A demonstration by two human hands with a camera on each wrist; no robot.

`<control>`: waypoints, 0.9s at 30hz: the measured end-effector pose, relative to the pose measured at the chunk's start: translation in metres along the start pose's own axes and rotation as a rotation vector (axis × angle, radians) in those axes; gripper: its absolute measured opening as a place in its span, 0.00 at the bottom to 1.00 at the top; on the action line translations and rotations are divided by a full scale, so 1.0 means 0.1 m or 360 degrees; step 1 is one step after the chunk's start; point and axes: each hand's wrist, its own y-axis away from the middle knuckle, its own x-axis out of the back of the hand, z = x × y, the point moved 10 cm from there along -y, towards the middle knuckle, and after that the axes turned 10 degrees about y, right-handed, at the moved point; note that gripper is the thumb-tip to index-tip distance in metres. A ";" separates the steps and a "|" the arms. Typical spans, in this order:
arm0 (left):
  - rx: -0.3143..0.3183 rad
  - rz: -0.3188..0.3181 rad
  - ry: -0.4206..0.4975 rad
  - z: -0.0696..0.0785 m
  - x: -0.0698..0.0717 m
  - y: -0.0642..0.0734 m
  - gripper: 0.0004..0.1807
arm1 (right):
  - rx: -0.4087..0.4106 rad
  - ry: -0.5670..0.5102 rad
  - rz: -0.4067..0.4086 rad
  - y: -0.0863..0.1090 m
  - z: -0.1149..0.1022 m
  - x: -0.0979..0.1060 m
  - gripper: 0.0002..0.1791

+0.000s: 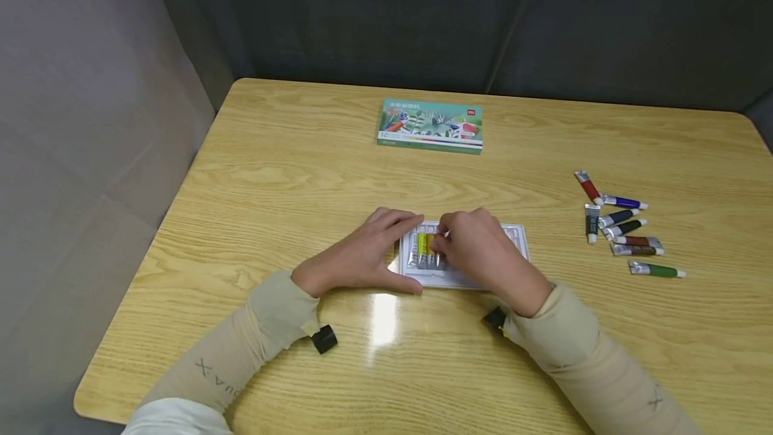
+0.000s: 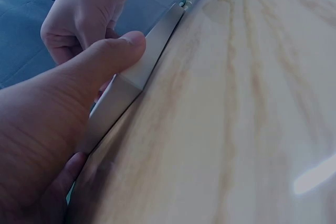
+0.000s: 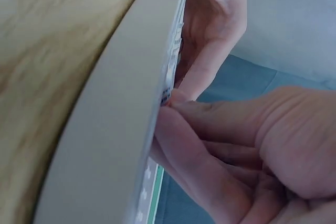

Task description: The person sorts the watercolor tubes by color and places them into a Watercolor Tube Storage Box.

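Note:
A white paint tray [image 1: 449, 280] lies on the table, with yellow and orange paint tubes [image 1: 422, 245] side by side in its left part. My left hand [image 1: 365, 254] holds the tray's left end, thumb at the near edge and fingers at the far one. In the left wrist view, the thumb [image 2: 113, 56] lies on the tray's side wall [image 2: 152, 51]. My right hand [image 1: 486, 250] is over the tray, its fingertips pinching a red-orange paint tube [image 1: 439, 259] beside the orange one. The hand hides much of the tray's right part.
Several loose paint tubes, among them a red one [image 1: 588, 188], a blue one [image 1: 625, 202] and a green one [image 1: 658, 270], lie right of the tray. A teal paint box [image 1: 430, 126] lies farther back on the wooden table [image 1: 290, 186]. Dark cloth hangs behind.

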 end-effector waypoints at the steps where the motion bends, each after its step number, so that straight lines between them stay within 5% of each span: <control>1: 0.0001 0.0000 0.0005 0.00 0.00 0.00 0.60 | 0.0027 0.0033 0.0021 0.00 -0.02 0.01 0.08; 27: 0.0008 0.0016 -0.0003 0.00 0.00 0.00 0.61 | 0.0059 0.0072 0.0068 0.05 0.04 0.14 0.11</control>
